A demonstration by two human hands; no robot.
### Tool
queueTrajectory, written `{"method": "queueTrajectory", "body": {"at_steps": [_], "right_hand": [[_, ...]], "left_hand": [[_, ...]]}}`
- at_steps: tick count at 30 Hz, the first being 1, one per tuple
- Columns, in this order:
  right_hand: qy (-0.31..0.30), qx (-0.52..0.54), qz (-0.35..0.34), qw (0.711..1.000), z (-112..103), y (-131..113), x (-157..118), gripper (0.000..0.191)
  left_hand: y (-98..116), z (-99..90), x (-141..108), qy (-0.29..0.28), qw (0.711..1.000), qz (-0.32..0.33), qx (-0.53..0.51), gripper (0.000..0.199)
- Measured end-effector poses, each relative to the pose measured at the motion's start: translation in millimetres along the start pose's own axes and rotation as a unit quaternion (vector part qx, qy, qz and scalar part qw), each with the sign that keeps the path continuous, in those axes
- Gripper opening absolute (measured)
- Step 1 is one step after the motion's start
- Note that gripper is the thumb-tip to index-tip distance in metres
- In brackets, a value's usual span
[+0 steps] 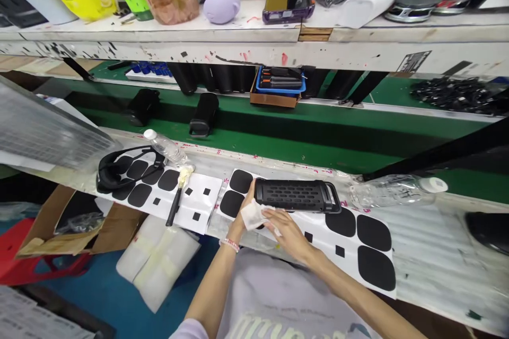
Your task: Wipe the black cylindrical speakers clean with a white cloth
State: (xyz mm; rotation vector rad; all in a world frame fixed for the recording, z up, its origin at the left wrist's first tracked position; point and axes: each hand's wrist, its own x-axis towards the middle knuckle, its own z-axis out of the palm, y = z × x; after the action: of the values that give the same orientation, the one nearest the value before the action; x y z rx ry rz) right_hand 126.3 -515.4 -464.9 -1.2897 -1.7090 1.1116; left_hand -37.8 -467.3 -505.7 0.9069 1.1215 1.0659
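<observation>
A black portable speaker (pixel 294 195) with a slotted grille and an end handle lies lengthwise in front of me, over a sheet of black stickers (pixel 374 262). At its left end my left hand (pixel 243 214) is closed around the casing, its fingers partly hidden behind it. My right hand (pixel 289 232) pinches a crumpled white wipe (pixel 253 215) near the speaker's lower left edge. The wipe spans the gap between both hands.
Clear plastic bottles stand tilted or lie at right (pixel 392 192) and left (pixel 167 148). A black-handled brush (pixel 175 204) rests on a second sticker sheet (pixel 199 201), beside a black headset (pixel 115 172). Black speakers (pixel 204 114) sit on the green conveyor (pixel 254 140). A loaded shelf (pixel 238 34) overhangs it.
</observation>
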Motion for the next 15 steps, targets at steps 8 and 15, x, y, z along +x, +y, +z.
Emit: {"method": "queueTrajectory", "body": {"at_steps": [8,15], "right_hand": [[0.224,-0.024,0.147,0.963,-61,12,18,0.057],[0.192,-0.264,0.015,0.945,-46,44,54,0.053]], "left_hand": [[-5,7.3,-13,0.044,0.999,-0.003,-0.013,0.076],[-17,30.4,-2,0.192,0.981,0.002,-0.017,0.045]]}}
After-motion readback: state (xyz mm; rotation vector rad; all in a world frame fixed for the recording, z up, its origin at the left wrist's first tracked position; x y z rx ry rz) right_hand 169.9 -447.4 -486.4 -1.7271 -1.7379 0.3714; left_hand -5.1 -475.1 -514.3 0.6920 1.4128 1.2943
